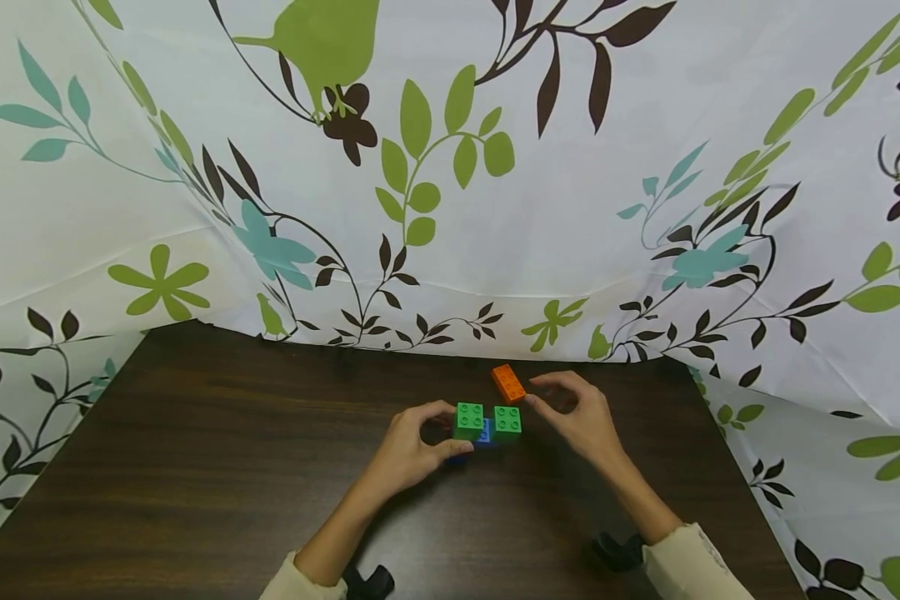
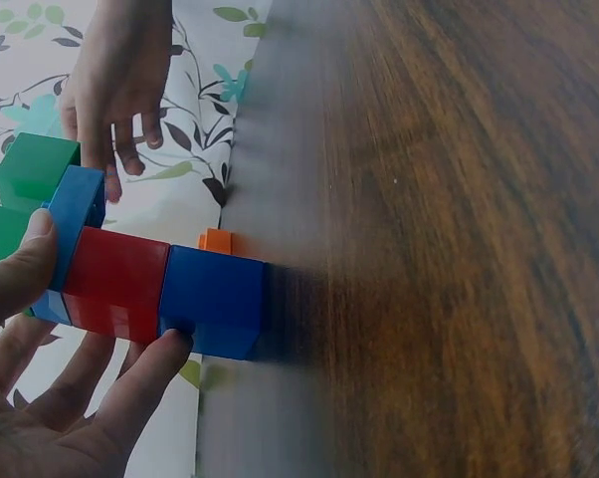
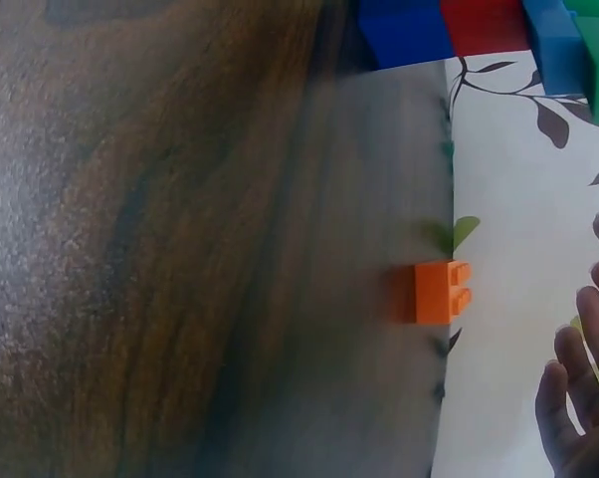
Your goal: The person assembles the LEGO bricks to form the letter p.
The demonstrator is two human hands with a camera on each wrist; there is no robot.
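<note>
My left hand (image 1: 412,446) grips a stack of toy building bricks between thumb and fingers. At its base is a dark blue brick (image 2: 212,299), with a red brick (image 2: 115,284) above it and a lighter blue brick (image 2: 79,204) across that. Side by side on top sit two green bricks, the left one (image 1: 468,421) and the right one (image 1: 507,423). An orange brick (image 1: 508,383) lies on the table just beyond the stack. My right hand (image 1: 585,421) hovers at the right of the stack and orange brick, fingers loosely bent and holding nothing.
The dark wooden tabletop (image 1: 232,467) runs back to a white cloth (image 1: 570,208) printed with leaves and birds, which hangs behind and along the sides. Black straps (image 1: 371,583) show near both cuffs.
</note>
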